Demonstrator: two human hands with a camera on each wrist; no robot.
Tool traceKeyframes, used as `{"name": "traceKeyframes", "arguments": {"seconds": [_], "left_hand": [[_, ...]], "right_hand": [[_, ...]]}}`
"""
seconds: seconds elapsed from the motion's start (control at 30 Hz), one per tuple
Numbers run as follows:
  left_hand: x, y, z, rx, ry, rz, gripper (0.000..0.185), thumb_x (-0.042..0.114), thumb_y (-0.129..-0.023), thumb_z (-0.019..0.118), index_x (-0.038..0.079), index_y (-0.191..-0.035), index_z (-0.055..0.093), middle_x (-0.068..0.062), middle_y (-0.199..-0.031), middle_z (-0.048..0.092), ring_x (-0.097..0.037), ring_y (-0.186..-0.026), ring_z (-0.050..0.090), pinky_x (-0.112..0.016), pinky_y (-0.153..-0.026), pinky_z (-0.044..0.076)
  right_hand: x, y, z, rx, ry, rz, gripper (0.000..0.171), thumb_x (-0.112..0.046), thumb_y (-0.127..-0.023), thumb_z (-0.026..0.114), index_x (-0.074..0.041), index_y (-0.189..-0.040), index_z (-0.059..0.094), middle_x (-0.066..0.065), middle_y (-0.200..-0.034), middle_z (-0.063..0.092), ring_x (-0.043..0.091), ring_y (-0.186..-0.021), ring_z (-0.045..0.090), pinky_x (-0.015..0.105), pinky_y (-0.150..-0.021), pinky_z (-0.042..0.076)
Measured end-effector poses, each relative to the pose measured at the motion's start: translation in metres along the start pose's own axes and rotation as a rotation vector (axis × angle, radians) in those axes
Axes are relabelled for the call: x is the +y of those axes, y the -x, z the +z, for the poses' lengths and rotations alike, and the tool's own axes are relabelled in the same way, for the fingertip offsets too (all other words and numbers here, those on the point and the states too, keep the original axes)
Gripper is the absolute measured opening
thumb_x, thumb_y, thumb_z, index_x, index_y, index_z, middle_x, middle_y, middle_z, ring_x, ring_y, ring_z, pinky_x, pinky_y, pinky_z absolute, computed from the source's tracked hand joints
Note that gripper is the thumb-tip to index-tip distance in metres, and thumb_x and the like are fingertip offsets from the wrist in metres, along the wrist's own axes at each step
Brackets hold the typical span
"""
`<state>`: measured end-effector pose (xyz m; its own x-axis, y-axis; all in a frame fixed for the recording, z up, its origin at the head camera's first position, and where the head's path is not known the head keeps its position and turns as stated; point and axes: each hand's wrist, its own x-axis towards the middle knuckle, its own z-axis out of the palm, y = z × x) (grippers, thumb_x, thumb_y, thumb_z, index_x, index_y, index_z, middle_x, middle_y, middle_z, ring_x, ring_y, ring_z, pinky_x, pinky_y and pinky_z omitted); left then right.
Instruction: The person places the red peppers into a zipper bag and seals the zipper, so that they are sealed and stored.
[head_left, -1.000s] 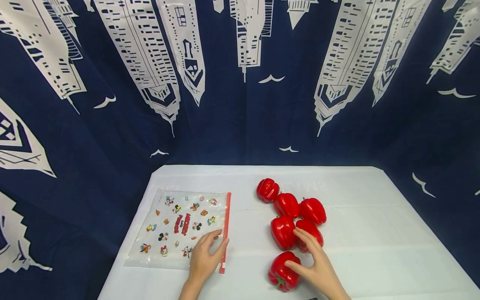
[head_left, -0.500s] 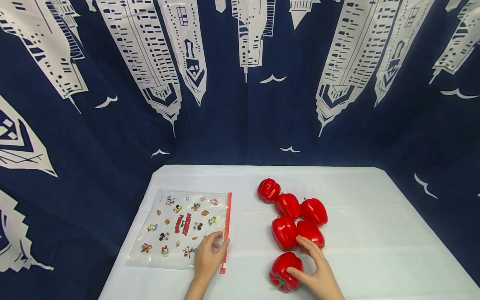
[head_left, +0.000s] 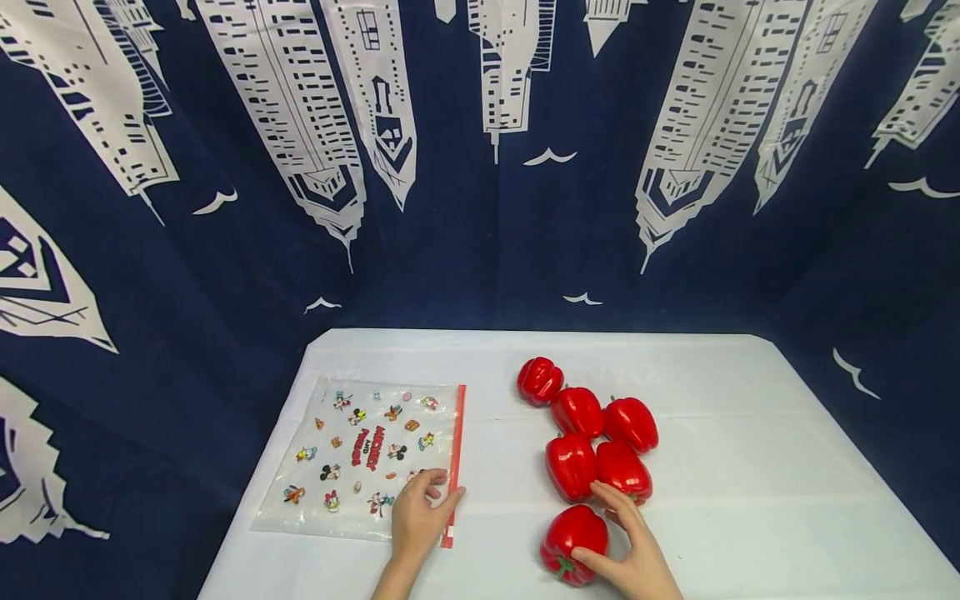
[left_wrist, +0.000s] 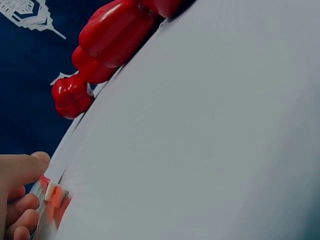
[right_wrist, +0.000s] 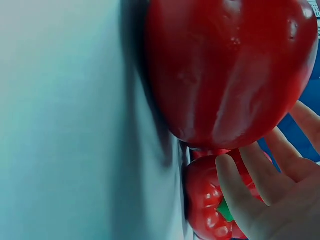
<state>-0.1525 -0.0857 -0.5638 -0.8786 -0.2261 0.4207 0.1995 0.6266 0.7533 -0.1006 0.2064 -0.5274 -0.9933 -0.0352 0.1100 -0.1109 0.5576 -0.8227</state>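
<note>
On the white table lies a clear zip bag (head_left: 345,492) with cartoon prints and a red strip along its right edge. My left hand (head_left: 420,517) is over that edge, fingers loosely bent and thumb (left_wrist: 25,167) stretched out. Whether it touches the bag I cannot tell. My right hand (head_left: 630,546) reaches around the right side of the nearest red bell pepper (head_left: 573,533). Its thumb lies over the pepper's stem end, and the other fingers extend past its far side, long and spread in the right wrist view. I see no firm grip on the pepper.
Behind the nearest pepper, several more red bell peppers (head_left: 577,410) form a cluster, the farthest pepper (head_left: 540,381) at the back left. A dark blue cloth (head_left: 480,250) with white building prints hangs behind the table (head_left: 750,467).
My right hand's fingertips have drawn back from the cluster towards the nearest pepper. The left hand has shifted slightly right and nearer, its fingers bending a little more. The whole view has drifted slightly.
</note>
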Motion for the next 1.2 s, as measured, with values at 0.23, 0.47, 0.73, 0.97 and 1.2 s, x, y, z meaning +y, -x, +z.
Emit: {"name": "traceKeyframes", "arguments": {"seconds": [0.23,0.47,0.73,0.97,1.2], "left_hand": [[-0.004,0.0,0.002,0.044,-0.01,0.104,0.028,0.021,-0.062,0.086,0.012,-0.083,0.07,0.007,-0.067,0.056,-0.008,-0.06,0.051,-0.021,-0.055,0.039],[-0.004,0.0,0.003,0.096,-0.01,0.188,0.016,0.007,-0.065,0.081,0.012,-0.076,0.07,0.008,-0.064,0.057,-0.007,-0.059,0.05,-0.014,-0.056,0.036],[-0.006,0.0,0.003,0.11,-0.019,0.184,0.014,0.008,-0.066,0.08,0.016,-0.073,0.071,0.014,-0.059,0.053,-0.002,-0.056,0.046,-0.014,-0.054,0.033],[-0.007,0.0,0.004,0.166,0.045,0.238,0.016,0.003,-0.064,0.08,0.013,-0.073,0.071,0.014,-0.058,0.052,0.0,-0.053,0.045,-0.012,-0.051,0.035],[-0.002,-0.003,0.002,0.218,0.092,0.278,0.017,-0.001,-0.064,0.078,0.01,-0.074,0.071,0.01,-0.061,0.057,-0.001,-0.053,0.048,-0.014,-0.051,0.039]], "right_hand": [[0.043,-0.006,0.011,-0.071,-0.024,0.169,0.085,-0.054,-0.064,0.078,-0.039,-0.137,0.036,-0.013,-0.138,0.033,0.012,-0.122,0.035,0.039,-0.093,0.046],[0.004,0.001,0.002,-0.065,-0.056,0.206,0.081,-0.043,-0.067,0.081,-0.018,-0.134,0.044,0.004,-0.131,0.042,0.029,-0.114,0.044,0.043,-0.083,0.051],[-0.01,-0.001,-0.002,-0.085,-0.1,0.242,0.061,-0.033,-0.075,0.078,-0.013,-0.128,0.053,0.008,-0.13,0.048,0.028,-0.115,0.047,0.036,-0.083,0.052],[-0.007,-0.001,-0.002,-0.069,-0.118,0.244,0.062,-0.034,-0.075,0.078,-0.011,-0.128,0.055,0.011,-0.132,0.05,0.03,-0.117,0.048,0.036,-0.084,0.051],[-0.01,-0.004,-0.004,-0.036,-0.175,0.216,0.062,-0.034,-0.073,0.08,-0.014,-0.126,0.056,0.006,-0.129,0.052,0.027,-0.117,0.049,0.032,-0.087,0.05]]}}
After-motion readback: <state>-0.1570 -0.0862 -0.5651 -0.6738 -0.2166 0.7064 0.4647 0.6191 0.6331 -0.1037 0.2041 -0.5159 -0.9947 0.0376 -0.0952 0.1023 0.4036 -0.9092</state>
